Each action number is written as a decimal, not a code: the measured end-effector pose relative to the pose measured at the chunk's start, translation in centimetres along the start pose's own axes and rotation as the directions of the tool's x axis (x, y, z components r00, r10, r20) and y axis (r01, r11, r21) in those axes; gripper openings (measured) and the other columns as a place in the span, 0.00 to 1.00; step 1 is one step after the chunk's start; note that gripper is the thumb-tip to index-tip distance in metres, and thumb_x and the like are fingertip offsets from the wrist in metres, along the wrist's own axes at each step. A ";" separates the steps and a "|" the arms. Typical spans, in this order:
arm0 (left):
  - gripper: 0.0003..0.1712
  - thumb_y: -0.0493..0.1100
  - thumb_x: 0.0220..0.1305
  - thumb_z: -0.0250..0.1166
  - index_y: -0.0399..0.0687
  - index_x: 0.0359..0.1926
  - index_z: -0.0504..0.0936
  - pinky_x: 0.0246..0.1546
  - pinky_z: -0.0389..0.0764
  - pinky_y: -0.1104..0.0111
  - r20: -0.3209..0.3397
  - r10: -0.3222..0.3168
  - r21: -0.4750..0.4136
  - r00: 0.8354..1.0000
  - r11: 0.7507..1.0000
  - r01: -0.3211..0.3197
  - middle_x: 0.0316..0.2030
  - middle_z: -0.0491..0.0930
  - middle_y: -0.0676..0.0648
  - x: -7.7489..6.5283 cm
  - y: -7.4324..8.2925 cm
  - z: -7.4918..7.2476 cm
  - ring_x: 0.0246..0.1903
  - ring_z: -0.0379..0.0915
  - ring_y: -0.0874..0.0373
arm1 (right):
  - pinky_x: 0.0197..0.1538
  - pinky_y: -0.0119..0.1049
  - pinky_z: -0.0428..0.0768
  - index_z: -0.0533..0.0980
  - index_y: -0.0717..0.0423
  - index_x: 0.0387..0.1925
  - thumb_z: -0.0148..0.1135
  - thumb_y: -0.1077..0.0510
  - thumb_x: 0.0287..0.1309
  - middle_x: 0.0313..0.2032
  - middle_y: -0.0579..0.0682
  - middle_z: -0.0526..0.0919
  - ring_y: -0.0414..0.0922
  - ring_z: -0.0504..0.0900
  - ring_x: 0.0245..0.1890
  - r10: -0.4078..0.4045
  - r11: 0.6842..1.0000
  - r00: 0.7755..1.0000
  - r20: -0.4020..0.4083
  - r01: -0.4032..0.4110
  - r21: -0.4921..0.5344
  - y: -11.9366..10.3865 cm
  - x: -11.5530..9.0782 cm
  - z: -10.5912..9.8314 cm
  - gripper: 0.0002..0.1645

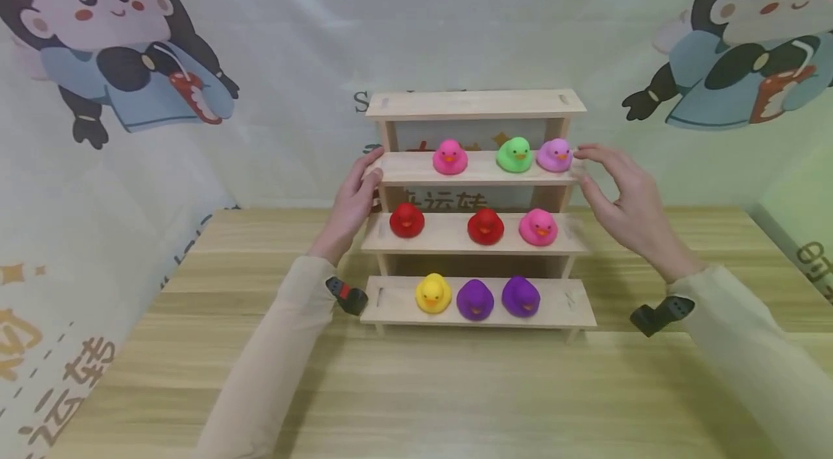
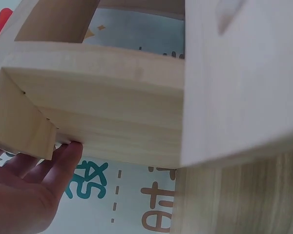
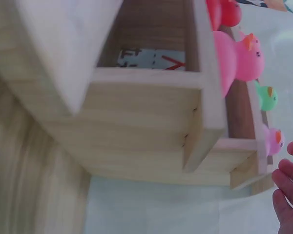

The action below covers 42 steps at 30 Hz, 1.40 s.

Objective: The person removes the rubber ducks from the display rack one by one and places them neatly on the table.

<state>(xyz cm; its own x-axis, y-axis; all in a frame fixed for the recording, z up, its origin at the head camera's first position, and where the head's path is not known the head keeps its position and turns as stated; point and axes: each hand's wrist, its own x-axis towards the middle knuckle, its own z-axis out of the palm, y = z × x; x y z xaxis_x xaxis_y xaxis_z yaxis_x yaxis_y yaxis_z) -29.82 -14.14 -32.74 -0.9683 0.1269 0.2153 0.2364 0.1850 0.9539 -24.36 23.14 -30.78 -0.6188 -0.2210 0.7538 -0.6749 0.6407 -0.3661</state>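
Observation:
A tiered wooden display shelf [image 1: 465, 103] stands on the table with rubber ducks on its three lower tiers. My left hand [image 1: 348, 206] grips the left end of the second tier from the top; in the left wrist view its fingers [image 2: 63, 168] reach round the edge of the side board. My right hand [image 1: 628, 209] is at that tier's right end, fingers parted and gently bent, holding nothing. Closest to it sits a lilac duck [image 1: 555, 155], beside a green duck [image 1: 515, 155]. Further left on this tier is a pink duck [image 1: 450, 157].
The tier below carries a red duck [image 1: 406, 220], another red duck [image 1: 485, 227] and a pink duck [image 1: 538, 228]. On the lowest tier are a yellow duck [image 1: 433, 293] and two purple ducks [image 1: 475, 300]. A printed cloth [image 1: 293, 69] hangs behind the wooden table [image 1: 455, 394].

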 end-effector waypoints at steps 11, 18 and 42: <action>0.25 0.49 0.76 0.45 0.59 0.72 0.61 0.52 0.71 0.57 -0.010 -0.002 0.042 1.000 0.999 0.002 0.66 0.63 0.43 0.1 -0.2 0.0 0.56 0.68 0.46 | 0.63 0.51 0.66 0.72 0.67 0.58 0.57 0.67 0.63 0.56 0.62 0.76 0.59 0.71 0.59 0.064 0.994 0.998 0.020 -0.066 0.090 -0.9 2.8 0.4 0.21; 0.25 0.50 0.76 0.43 0.60 0.72 0.60 0.60 0.67 0.49 0.007 -0.016 0.079 1.000 0.997 0.016 0.69 0.60 0.43 0.1 -0.2 0.0 0.60 0.65 0.44 | 0.64 0.52 0.65 0.69 0.67 0.61 0.57 0.65 0.65 0.59 0.63 0.73 0.60 0.69 0.61 0.140 0.977 0.985 0.098 -0.154 0.150 -0.5 3.3 0.8 0.24; 0.26 0.48 0.76 0.45 0.58 0.72 0.57 0.56 0.69 0.45 0.136 -0.074 -0.083 0.988 0.993 0.086 0.64 0.62 0.34 0.1 0.4 -1.1 0.61 0.63 0.34 | 0.53 0.29 0.69 0.75 0.65 0.55 0.64 0.68 0.59 0.52 0.59 0.79 0.31 0.73 0.45 0.200 0.963 0.977 0.069 -0.209 0.169 0.1 2.7 0.5 0.21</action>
<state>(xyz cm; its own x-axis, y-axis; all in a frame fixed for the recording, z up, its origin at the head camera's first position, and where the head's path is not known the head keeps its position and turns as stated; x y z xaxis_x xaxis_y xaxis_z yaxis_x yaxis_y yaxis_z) -29.96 -15.09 -32.11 -0.9629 0.2445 0.1138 0.1451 0.1139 0.9828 -26.31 22.24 -29.06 -0.7672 -0.1384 0.6263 -0.5890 0.5387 -0.6025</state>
